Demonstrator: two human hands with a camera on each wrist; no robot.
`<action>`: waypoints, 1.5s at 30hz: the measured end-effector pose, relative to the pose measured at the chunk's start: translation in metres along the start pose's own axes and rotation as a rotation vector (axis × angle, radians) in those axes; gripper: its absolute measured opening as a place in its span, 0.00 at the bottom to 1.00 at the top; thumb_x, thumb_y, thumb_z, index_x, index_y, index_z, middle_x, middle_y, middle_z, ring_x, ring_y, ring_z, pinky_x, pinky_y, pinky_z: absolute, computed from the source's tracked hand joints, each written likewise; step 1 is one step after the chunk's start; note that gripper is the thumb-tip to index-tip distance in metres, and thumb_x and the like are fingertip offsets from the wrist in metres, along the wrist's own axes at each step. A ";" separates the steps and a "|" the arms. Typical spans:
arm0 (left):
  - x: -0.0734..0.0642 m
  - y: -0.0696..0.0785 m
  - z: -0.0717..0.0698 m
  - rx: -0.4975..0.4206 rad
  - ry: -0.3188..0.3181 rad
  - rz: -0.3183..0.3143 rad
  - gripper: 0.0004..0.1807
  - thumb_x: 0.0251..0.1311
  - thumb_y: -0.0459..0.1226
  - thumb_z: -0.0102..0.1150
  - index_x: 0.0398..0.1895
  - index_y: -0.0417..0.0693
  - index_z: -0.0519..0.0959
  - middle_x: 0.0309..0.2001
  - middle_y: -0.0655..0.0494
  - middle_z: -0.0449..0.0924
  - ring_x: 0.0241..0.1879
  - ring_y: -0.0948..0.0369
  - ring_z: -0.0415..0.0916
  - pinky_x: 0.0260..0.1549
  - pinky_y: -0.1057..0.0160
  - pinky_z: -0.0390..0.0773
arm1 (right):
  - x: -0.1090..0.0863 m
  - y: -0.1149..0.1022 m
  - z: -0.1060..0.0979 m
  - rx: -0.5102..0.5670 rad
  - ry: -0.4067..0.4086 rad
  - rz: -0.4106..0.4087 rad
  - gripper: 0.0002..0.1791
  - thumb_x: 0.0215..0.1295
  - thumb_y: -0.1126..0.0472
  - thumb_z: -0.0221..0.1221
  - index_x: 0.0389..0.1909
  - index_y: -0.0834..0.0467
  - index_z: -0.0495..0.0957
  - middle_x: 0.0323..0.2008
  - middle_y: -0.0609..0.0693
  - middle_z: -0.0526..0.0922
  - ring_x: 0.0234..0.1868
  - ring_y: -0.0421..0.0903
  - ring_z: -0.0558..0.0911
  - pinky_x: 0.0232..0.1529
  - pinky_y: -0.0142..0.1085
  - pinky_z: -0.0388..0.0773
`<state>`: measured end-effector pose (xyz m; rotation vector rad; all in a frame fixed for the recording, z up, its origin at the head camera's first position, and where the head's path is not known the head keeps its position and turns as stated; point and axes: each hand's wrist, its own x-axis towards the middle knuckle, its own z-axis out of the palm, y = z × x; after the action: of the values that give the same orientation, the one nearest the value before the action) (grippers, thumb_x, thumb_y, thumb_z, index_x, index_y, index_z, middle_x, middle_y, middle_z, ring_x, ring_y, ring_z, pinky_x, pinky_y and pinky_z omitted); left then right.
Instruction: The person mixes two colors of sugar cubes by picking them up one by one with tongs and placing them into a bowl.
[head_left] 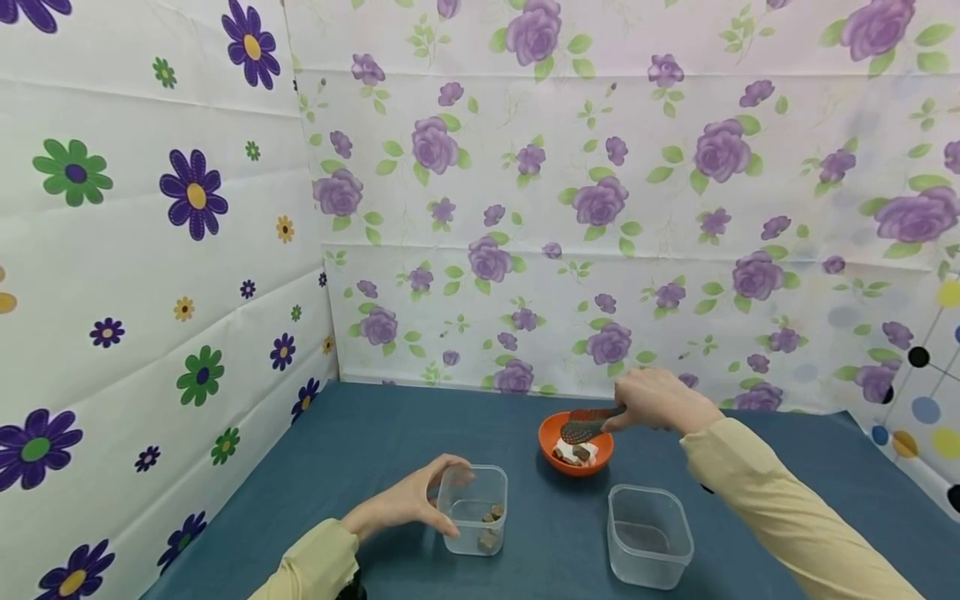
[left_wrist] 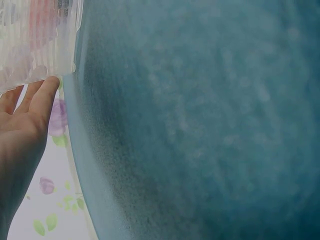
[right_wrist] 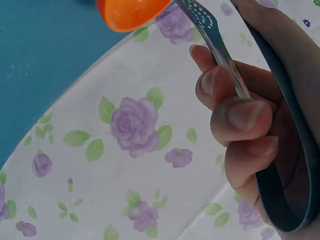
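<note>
My left hand (head_left: 405,502) holds a clear plastic container (head_left: 476,546) by its left side, thumb at the front and fingers behind. Several small brown pieces (head_left: 491,515) lie inside, toward its right wall. In the left wrist view the fingertips rest against the container's ribbed wall (left_wrist: 45,50). My right hand (head_left: 660,400) grips dark tongs (head_left: 582,428) with perforated heads; its fingers curl round one arm in the right wrist view. The tong heads are over an orange bowl (head_left: 576,471), apart from each other. Brown chunks (head_left: 581,453) sit on something white in the bowl.
A second clear container (head_left: 649,567) stands at the front right, below my right forearm, with no pieces visible in it. Blue cloth (head_left: 420,417) covers the table. Floral sheets hang behind it (head_left: 555,250) and along the left side (head_left: 135,250).
</note>
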<state>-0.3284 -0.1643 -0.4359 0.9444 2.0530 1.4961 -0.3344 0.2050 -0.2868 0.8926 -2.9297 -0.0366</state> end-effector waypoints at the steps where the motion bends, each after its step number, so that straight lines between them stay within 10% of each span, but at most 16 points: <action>1: 0.000 0.000 0.000 -0.002 -0.001 -0.001 0.40 0.50 0.38 0.66 0.64 0.44 0.56 0.60 0.49 0.60 0.62 0.49 0.53 0.46 0.51 0.67 | 0.000 -0.001 0.000 0.001 -0.001 -0.003 0.23 0.49 0.47 0.65 0.09 0.51 0.65 0.07 0.41 0.59 0.08 0.37 0.62 0.13 0.30 0.54; 16: -0.001 -0.001 -0.001 -0.036 -0.006 0.000 0.39 0.51 0.37 0.66 0.64 0.42 0.56 0.60 0.47 0.60 0.61 0.50 0.53 0.45 0.51 0.67 | 0.005 -0.037 -0.009 0.029 0.001 -0.105 0.28 0.51 0.41 0.62 0.07 0.50 0.58 0.08 0.40 0.50 0.09 0.35 0.50 0.14 0.30 0.47; 34: 0.000 -0.002 -0.001 -0.016 -0.003 0.011 0.40 0.51 0.38 0.66 0.64 0.42 0.56 0.60 0.44 0.60 0.60 0.50 0.55 0.45 0.51 0.68 | 0.012 -0.091 -0.016 -0.090 -0.025 -0.189 0.23 0.50 0.36 0.59 0.22 0.53 0.83 0.09 0.39 0.69 0.09 0.36 0.67 0.11 0.29 0.61; 45: 0.000 -0.001 0.000 -0.004 0.011 -0.013 0.39 0.50 0.39 0.66 0.64 0.47 0.57 0.60 0.50 0.60 0.61 0.49 0.53 0.44 0.53 0.68 | 0.024 -0.110 0.003 -0.069 -0.012 -0.245 0.24 0.49 0.38 0.62 0.10 0.50 0.68 0.08 0.41 0.61 0.08 0.37 0.60 0.13 0.30 0.56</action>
<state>-0.3283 -0.1645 -0.4369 0.9212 2.0599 1.5012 -0.2938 0.1003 -0.2931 1.2367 -2.7921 -0.1561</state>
